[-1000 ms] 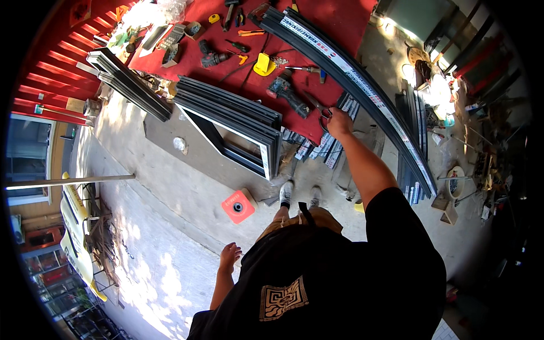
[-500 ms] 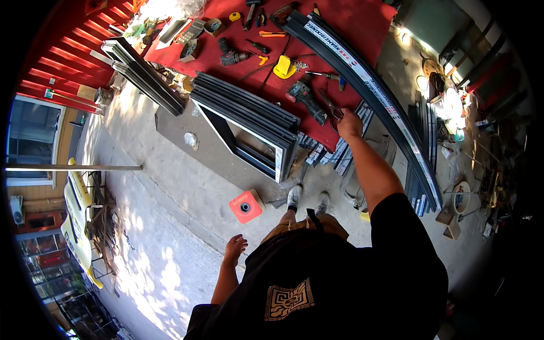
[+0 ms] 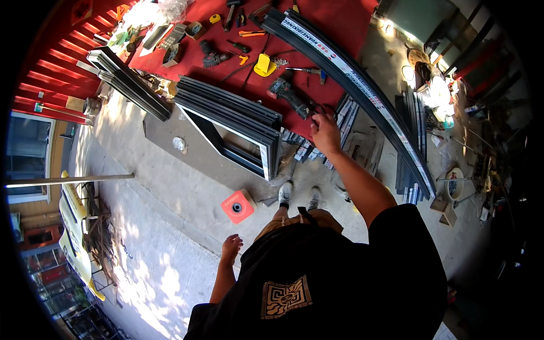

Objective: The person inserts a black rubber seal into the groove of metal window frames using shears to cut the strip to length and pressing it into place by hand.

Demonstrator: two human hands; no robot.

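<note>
My right hand (image 3: 326, 135) is at the near edge of the red-covered table (image 3: 192, 59), its fingers closed at the dark looped handles of what look like scissors (image 3: 324, 109). The blades are hard to make out. Just left of that hand lies a cordless drill (image 3: 290, 97). My left hand (image 3: 231, 248) hangs low by my side, fingers loosely bent and apart, holding nothing. A stack of dark window frames (image 3: 226, 107) leans against the table's near side.
Long dark profiles (image 3: 362, 85) bend across the table's right side. A second drill (image 3: 212, 56), a yellow tool (image 3: 264, 65) and a screwdriver (image 3: 309, 71) lie on it. A red-topped box (image 3: 237, 206) stands on the floor before my feet. More frames (image 3: 129, 82) lean at the left.
My right hand has drawn back slightly towards me along the table edge, near the scissors. My left hand stays low. The whole view has shifted a little.
</note>
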